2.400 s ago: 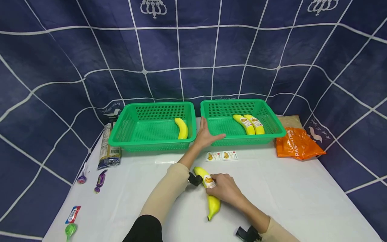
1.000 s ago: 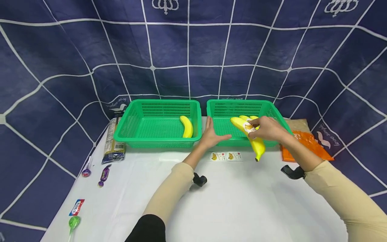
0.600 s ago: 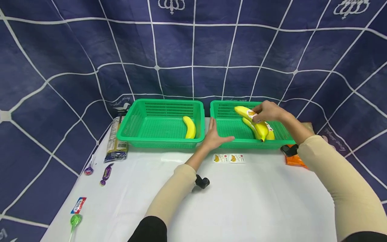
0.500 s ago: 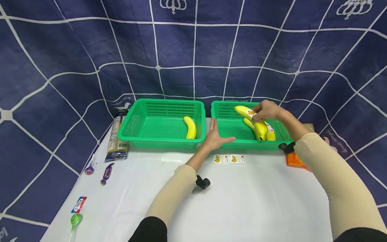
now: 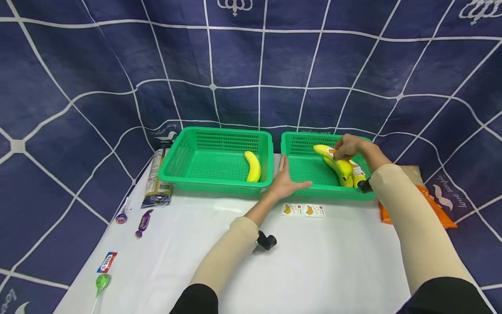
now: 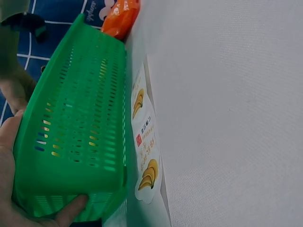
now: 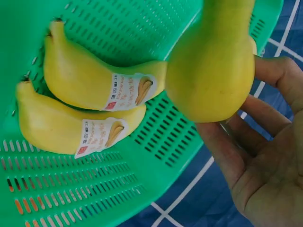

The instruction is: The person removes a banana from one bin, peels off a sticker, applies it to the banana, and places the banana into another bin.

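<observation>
My right hand (image 5: 348, 147) grips a yellow banana (image 7: 210, 71) with a white label, inside the right green basket (image 5: 333, 191). Two more bananas lie side by side on that basket's floor, a rear banana (image 7: 94, 71) and a front banana (image 7: 66, 120), both labelled. The held banana overlaps them in the head view. Fingers spread and fairly straight, my left hand (image 5: 285, 179) rests at the near left corner of the right basket, thumb along its front and fingers at its left side. In the left green basket (image 5: 188, 178) a single banana (image 5: 252, 166) lies with no label showing.
Banana stickers (image 5: 303, 210) on a strip lie in front of the right basket. An orange pasta bag (image 5: 431, 209) stands right of it, a dark package (image 5: 157, 183) left of the baskets. Lollipops, a purple wrapped candy (image 5: 144, 223) and a small red-blue packet (image 5: 106, 262) lie at left.
My right hand has carried the labelled banana from the table into the right basket and lowered it beside the two there. My left hand has stayed at the basket corner.
</observation>
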`<state>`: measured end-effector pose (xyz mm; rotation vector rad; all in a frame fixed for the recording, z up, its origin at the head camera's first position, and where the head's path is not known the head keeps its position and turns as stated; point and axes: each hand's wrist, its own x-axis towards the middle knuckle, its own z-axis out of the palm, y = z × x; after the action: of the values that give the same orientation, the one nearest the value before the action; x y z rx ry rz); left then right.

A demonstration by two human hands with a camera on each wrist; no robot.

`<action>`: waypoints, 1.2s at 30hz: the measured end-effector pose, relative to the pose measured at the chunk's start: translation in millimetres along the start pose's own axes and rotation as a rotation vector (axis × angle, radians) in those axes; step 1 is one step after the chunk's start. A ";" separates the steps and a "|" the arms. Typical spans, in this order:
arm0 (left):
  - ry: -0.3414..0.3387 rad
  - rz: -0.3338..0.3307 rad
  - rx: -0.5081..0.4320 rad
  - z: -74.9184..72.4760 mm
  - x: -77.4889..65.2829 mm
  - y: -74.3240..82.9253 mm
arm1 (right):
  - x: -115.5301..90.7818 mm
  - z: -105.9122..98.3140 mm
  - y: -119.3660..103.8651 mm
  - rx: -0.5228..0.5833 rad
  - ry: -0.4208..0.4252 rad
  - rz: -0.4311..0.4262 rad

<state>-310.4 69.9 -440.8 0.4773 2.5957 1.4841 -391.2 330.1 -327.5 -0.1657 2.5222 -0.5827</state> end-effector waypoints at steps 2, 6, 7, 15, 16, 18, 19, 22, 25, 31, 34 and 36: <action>-0.002 -0.001 -0.005 0.2 -0.4 0.2 | 5.4 -1.3 3.0 0.015 -0.023 0.013; 0.000 -0.006 -0.011 -0.3 -0.6 -0.3 | 16.2 -1.8 7.6 0.039 -0.052 0.028; -0.001 -0.005 -0.008 0.1 -0.8 -0.2 | 17.5 -1.4 9.2 0.039 -0.055 0.030; -0.006 -0.002 -0.006 1.4 -3.1 1.5 | 28.5 6.9 19.1 0.028 -0.052 0.068; -0.006 -0.004 -0.005 1.2 -3.5 1.7 | 30.4 8.4 18.8 0.027 -0.054 0.071; -0.005 -0.005 -0.003 0.5 -4.3 1.9 | 35.0 11.3 17.8 0.018 -0.055 0.073; -0.002 -0.005 -0.007 0.5 -4.5 1.9 | 37.5 12.6 17.0 0.014 -0.052 0.082; -0.007 -0.002 -0.014 1.2 -4.3 1.6 | 45.6 14.7 17.6 -0.038 -0.039 0.108; -0.010 -0.004 -0.019 3.0 -4.2 1.4 | 53.0 16.8 20.2 -0.091 -0.039 0.150; 0.001 -0.001 -0.008 2.4 -4.0 0.3 | 62.7 24.5 19.7 -0.169 -0.047 0.178; 0.008 0.003 -0.003 1.8 -3.5 0.1 | 63.2 29.7 15.7 -0.178 -0.057 0.174; 0.011 0.000 -0.003 1.7 -3.4 0.2 | 63.5 33.5 12.8 -0.199 -0.060 0.179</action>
<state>-306.7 70.3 -441.7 0.4708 2.6018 1.4942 -427.0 314.5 -389.0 -0.0290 2.5006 -0.2519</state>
